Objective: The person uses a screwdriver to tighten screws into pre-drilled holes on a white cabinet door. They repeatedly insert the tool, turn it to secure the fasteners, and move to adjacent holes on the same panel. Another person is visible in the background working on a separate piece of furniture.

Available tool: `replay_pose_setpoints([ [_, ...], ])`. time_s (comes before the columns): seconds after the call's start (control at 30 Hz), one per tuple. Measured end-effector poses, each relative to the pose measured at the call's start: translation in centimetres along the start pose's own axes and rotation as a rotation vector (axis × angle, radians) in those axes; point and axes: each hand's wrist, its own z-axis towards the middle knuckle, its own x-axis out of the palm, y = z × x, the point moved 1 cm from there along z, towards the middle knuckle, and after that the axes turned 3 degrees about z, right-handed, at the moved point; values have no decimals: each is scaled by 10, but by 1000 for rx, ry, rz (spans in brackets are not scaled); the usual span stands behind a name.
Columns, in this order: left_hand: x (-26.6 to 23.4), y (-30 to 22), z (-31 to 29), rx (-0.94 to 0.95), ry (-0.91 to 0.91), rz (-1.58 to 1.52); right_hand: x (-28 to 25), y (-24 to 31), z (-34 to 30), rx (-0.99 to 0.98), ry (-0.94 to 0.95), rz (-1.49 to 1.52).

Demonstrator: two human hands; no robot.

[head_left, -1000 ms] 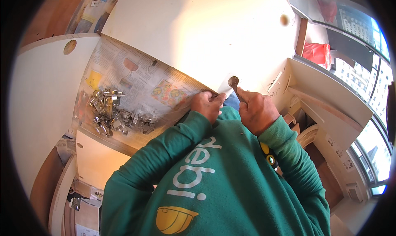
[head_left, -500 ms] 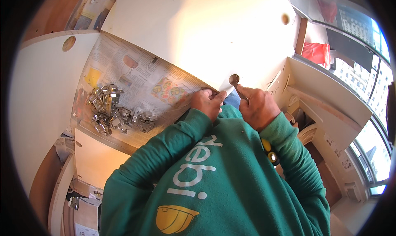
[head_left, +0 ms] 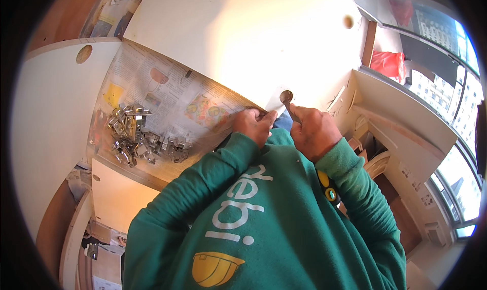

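My right hand is closed round a slim, dark metal tool, with the index finger laid along it. The tip meets a round hole near the close edge of a white panel; how far it goes in, I cannot tell. At that panel's near corner, my left hand is closed, thumb and fingers pinching the edge. Left of it lies a pile of metal cabinet hinges on newspaper. Bright light washes out much of the panel.
Another white panel with a round hole stands at the left. A red bag lies by the windows at upper right. Below it are pale boards. A yellow and black handle shows beside my right forearm.
My right hand has shifted slightly left, and the tool's angle at the hole differs a little. My left hand keeps its hold on the panel edge. The view has moved slightly.
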Motion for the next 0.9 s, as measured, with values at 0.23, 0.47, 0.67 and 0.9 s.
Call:
replay_pose_setpoints([
  [0.23, 0, -2, 0, 6, 6, 4, -1, -1, 2, 7, -26, -11],
  [0.47, -2, -7, -3, 7, 6, 61, -5, -4, 11, 98, 40, -47],
  [0.67, -2, -4, -2, 14, 17, 32, -7, 0, 11, 98, 26, -29],
  [0.9, -2, -2, 1, 19, 16, 35, -1, -2, 9, 72, 17, -41],
])
